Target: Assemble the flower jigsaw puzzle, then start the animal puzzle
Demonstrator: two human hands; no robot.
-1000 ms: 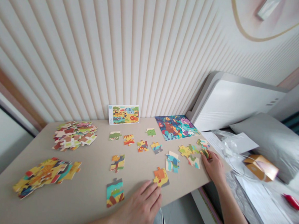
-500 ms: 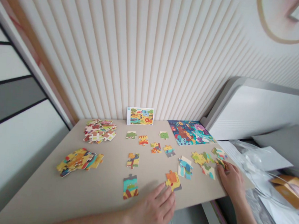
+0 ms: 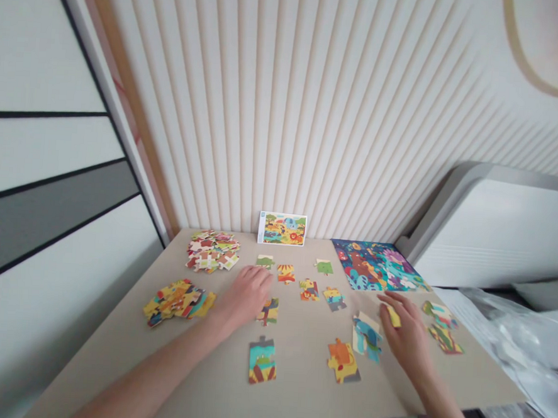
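Observation:
My right hand (image 3: 406, 330) is over the right side of the table, its thumb and fingers closed on a yellow puzzle piece (image 3: 394, 316). Beside it lie a blue elephant piece (image 3: 366, 338) and an orange and yellow piece (image 3: 344, 360). My left hand (image 3: 248, 295) reaches over the middle left, fingers bent and pressed together. Just beyond its fingers is a green piece (image 3: 265, 260), and a piece with a tree trunk (image 3: 269, 312) is partly covered by the hand. Its fingertips are hidden, so whether they pinch anything does not show. Nearer me lies a turquoise piece (image 3: 263, 360).
Two piles of puzzle pieces, one farther back (image 3: 213, 251) and one nearer (image 3: 177, 302), are on the left. A picture card (image 3: 282, 229) leans on the ribbed wall. A dark blue picture sheet (image 3: 379, 267) lies back right; more loose pieces (image 3: 445, 339) are near the right edge.
My left hand has moved from the front edge up and left to the green piece. My right hand has moved left from the right edge, over the yellow and green pieces. The view has shifted.

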